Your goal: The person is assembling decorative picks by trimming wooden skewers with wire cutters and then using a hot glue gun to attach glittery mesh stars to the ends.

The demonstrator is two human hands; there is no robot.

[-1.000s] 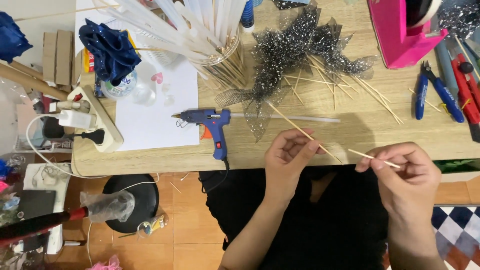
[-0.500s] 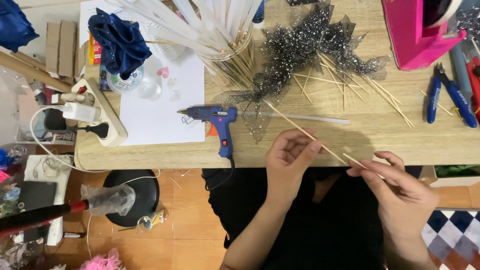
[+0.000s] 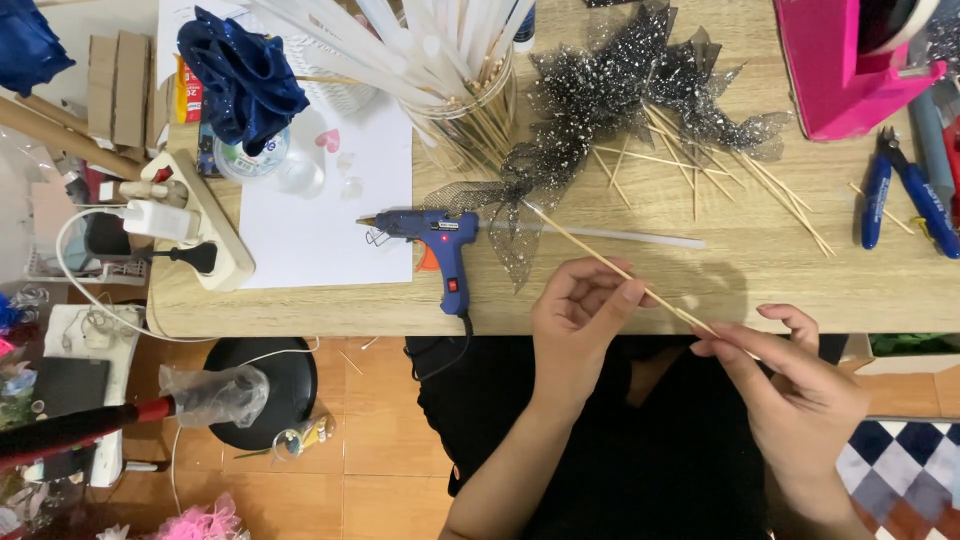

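Pinching wooden skewer (image 3: pixel 640 287): left fingers (image 3: pixel 600 300), right fingers (image 3: pixel 735 345).

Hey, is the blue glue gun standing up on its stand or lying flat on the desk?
Lying flat. The blue glue gun rests on its side on the wooden desk, nozzle pointing left over the white paper, handle toward the desk edge.

I see a thin wooden skewer (image 3: pixel 620 270), pale and straight, lying slantwise from upper left down to lower right over the front edge of the table (image 3: pixel 300 310). Its upper end carries a bow of black glittery mesh (image 3: pixel 510 215) that rests on the table. My left hand (image 3: pixel 580 320) pinches the skewer's middle; my right hand (image 3: pixel 800 400) pinches its lower end.
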